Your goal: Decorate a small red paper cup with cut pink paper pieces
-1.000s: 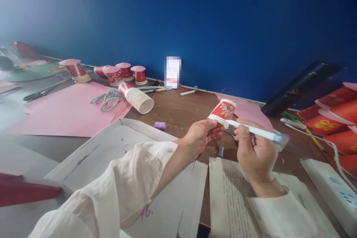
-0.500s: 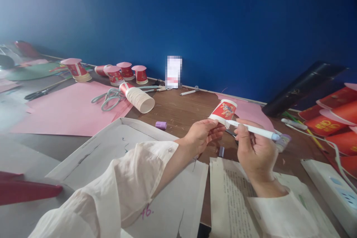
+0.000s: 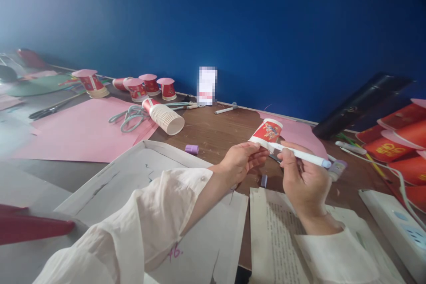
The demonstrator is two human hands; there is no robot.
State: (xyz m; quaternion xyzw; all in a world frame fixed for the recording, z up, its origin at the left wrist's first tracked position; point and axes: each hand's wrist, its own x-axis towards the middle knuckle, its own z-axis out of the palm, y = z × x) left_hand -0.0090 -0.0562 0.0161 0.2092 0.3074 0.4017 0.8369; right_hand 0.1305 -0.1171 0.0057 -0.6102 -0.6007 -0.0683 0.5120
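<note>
My left hand (image 3: pixel 244 159) is closed on the white rim of a red paper cup (image 3: pixel 268 131) with a printed figure on its side. The cup is tilted, held just above the brown table. Between the fingers of my right hand (image 3: pixel 304 182) is a white marker pen (image 3: pixel 302 155) with a pale blue end. Its tip meets the white rim of the cup or lies very close to it; I cannot tell which. A small blue-grey pen cap (image 3: pixel 264 181) lies below the hands, and a purple cap (image 3: pixel 192 149) lies to their left.
A nested stack of paper cups (image 3: pixel 168 120) lies beside pink paper (image 3: pixel 83 131). Cups topped with pink discs (image 3: pixel 166 88) stand along the blue wall. Printed sheets (image 3: pixel 276 235), a power strip (image 3: pixel 396 222), red lantern-like shapes (image 3: pixel 386 146) and a black tube (image 3: pixel 362 104) are nearer the right.
The back end of the marker has dipped slightly and moved a little left, and its tip has shifted slightly left along the rim. The cup and my left hand have stayed nearly still.
</note>
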